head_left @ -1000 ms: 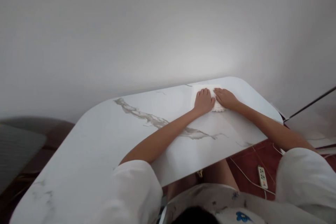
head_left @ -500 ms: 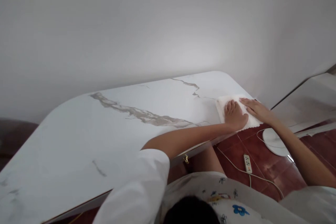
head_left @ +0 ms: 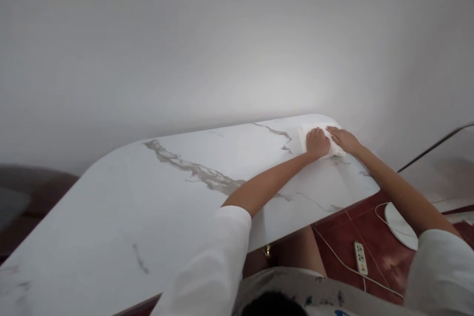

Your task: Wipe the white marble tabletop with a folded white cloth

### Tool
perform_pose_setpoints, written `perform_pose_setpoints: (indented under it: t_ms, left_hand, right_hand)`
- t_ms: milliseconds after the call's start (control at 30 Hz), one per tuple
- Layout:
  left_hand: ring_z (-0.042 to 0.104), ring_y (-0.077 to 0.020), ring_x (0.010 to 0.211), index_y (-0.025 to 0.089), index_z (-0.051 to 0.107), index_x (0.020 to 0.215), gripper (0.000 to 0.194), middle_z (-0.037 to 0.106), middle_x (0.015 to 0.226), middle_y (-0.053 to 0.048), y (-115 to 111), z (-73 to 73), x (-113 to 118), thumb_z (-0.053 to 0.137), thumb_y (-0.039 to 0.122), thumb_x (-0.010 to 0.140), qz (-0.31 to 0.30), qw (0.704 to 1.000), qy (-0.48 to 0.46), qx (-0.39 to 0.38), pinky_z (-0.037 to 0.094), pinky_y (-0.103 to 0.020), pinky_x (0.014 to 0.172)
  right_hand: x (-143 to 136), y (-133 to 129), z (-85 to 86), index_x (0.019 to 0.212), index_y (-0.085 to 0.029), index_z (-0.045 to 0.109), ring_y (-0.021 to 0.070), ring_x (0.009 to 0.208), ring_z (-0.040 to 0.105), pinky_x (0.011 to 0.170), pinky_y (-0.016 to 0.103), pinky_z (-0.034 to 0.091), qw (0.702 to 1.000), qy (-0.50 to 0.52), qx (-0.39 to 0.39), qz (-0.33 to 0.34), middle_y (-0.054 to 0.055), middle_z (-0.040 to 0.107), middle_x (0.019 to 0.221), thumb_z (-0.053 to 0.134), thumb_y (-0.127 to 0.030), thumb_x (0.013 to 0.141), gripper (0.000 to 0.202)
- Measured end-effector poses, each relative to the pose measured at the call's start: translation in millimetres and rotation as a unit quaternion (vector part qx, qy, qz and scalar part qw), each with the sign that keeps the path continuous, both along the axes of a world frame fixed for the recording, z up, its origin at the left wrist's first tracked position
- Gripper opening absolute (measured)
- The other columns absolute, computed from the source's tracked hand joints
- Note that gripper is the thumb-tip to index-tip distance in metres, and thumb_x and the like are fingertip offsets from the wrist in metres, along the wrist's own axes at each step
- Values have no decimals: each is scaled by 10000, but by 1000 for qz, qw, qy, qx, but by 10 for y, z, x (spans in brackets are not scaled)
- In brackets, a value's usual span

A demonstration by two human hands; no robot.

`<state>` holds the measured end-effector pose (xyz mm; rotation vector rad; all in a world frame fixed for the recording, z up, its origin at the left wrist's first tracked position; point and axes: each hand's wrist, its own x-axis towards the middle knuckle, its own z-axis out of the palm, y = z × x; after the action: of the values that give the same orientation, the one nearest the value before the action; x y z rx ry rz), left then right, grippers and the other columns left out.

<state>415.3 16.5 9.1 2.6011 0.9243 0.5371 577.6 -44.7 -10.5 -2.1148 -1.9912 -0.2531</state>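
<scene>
While both hands press flat on a white cloth (head_left: 320, 136), the person leans over the desk (head_left: 166, 197).

Left hand (head_left: 317, 142) lies palm down on the cloth with fingers together, and right hand (head_left: 342, 139) rests just beside it at three o'clock, fingers spread on the cloth's edge; neither grips it. Cloth sits near the desk's far right corner, at about one o'clock from the person. Toward five o'clock, on the red floor (head_left: 344, 237), lie a power strip (head_left: 360, 258) and its white cable (head_left: 335, 252).
</scene>
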Motion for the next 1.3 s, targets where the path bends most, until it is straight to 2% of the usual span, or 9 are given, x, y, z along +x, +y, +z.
perform_pose_setpoints:
  t_ms: [167, 300, 567, 667, 767, 867, 967, 1167, 1300]
  left_hand:
    - [520, -215, 1229, 141, 595, 1097, 300, 627, 1248, -114, 619, 1, -598, 334, 164, 950, 30, 999, 19, 33, 362, -352, 1066]
    - [550, -209, 1189, 154, 597, 1065, 296, 631, 1245, -106, 1164, 30, -1294, 322, 204, 967, 90, 994, 54, 39, 390, -327, 1022]
    - [629, -222, 1053, 192, 688, 955, 378, 716, 1112, -65, 2158, 96, -3299, 312, 218, 945, 202, 978, 58, 9, 453, -309, 912]
    - [603, -211, 1133, 196, 683, 1115, 381, 692, 1216, -36, 2436, 60, -4066, 364, 224, 909, 219, 975, 19, 33, 426, -289, 993]
    - [541, -192, 1249, 157, 630, 1246, 455, 618, 1350, -42, 2590, 14, -4659, 351, 228, 893, 240, 970, 24, 28, 369, -258, 1073]
    - [456, -179, 1340, 119, 557, 1337, 520, 535, 1442, -59, 2542, -26, -5065, 310, 251, 898, 236, 968, 70, 43, 290, -272, 1142]
    - [404, -162, 1383, 99, 497, 1390, 570, 482, 1487, -72, 2251, -48, -5367, 261, 298, 912, 214, 970, 100, 61, 240, -273, 1173]
    - [414, -169, 1382, 135, 487, 1399, 615, 484, 1485, -68, 1164, -21, -5857, 187, 389, 927, 210, 970, 97, 74, 273, -326, 1184]
    - [462, -189, 1349, 157, 529, 1363, 578, 530, 1443, -78, 431, 14, -5997, 218, 384, 931, 235, 964, 100, 80, 328, -349, 1168]
  right_hand:
    - [-655, 703, -14, 1368, -150, 525, 259, 1333, 481, 1066, 471, 411, 999, -46, 11, 14, 124, 538, 1425, 267, -216, 952, 494]
    - [-1415, 1380, 15, 1284, -71, 569, 290, 1313, 484, 1051, 450, 398, 995, -64, 18, 71, 188, 571, 1372, 270, -172, 946, 462]
    - [-3474, 2453, 59, 1102, -40, 630, 301, 1103, 571, 945, 406, 418, 985, -57, 33, 159, 222, 654, 1161, 331, -108, 931, 352]
    - [-4265, 2721, 86, 1127, 9, 611, 315, 1090, 567, 925, 429, 405, 987, -31, 20, 160, 256, 645, 1150, 333, -96, 928, 358]
    - [-4885, 2845, 110, 1179, 52, 575, 332, 1145, 525, 964, 443, 358, 987, 3, 12, 162, 277, 609, 1206, 309, -110, 940, 392]
    - [-5265, 2756, 125, 1246, 49, 531, 343, 1173, 495, 981, 460, 329, 984, 29, 12, 177, 282, 572, 1259, 300, -123, 944, 418]
    - [-5485, 2465, 150, 1277, -10, 532, 346, 1143, 519, 966, 487, 343, 977, 42, 0, 209, 256, 586, 1255, 294, -140, 947, 427]
    - [-5892, 1593, 159, 1308, 23, 534, 347, 1339, 404, 1087, 487, 288, 952, 17, 16, 305, 244, 503, 1413, 336, -139, 920, 465]
    - [-6041, 995, 89, 1309, 7, 555, 338, 1251, 510, 1039, 468, 387, 941, 22, 33, 337, 232, 561, 1360, 332, -151, 920, 476]
